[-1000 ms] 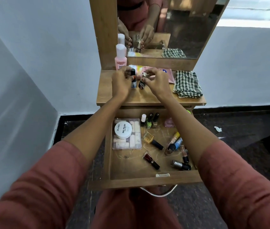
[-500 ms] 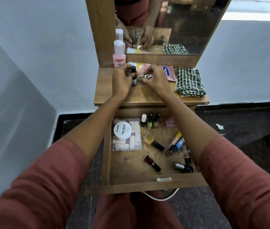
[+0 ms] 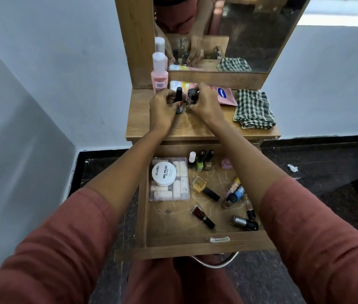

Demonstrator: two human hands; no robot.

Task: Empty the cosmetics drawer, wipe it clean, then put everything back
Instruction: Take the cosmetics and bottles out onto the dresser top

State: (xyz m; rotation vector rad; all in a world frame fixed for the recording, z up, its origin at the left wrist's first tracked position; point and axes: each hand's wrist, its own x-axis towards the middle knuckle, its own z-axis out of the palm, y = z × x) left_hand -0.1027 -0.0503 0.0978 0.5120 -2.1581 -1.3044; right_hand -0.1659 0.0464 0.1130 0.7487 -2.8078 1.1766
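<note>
The wooden drawer [image 3: 195, 247] is pulled open below the dresser top [image 3: 186, 128]. Inside lie a clear box [image 3: 182, 191] with a white nail polish wipes jar [image 3: 164, 174] on it, three upright bottles [image 3: 200, 161] at the back and several loose nail polishes [image 3: 239, 222]. On the dresser top my left hand [image 3: 162, 110] grips a black-capped bottle [image 3: 178, 97]. Beside it my right hand [image 3: 206, 104] holds a dark round-capped bottle [image 3: 192, 96] upright.
A pink bottle [image 3: 159, 73] stands at the back left of the top. Pink sachets [image 3: 224, 95] lie by the mirror [image 3: 239, 34], and a checked cloth [image 3: 253, 109] sits folded at the right. A white scrap [image 3: 292, 168] lies on the dark floor.
Both hands stayed on the dresser top, shifting the two small bottles. The right hand's bottle now stands upright next to the black-capped one.
</note>
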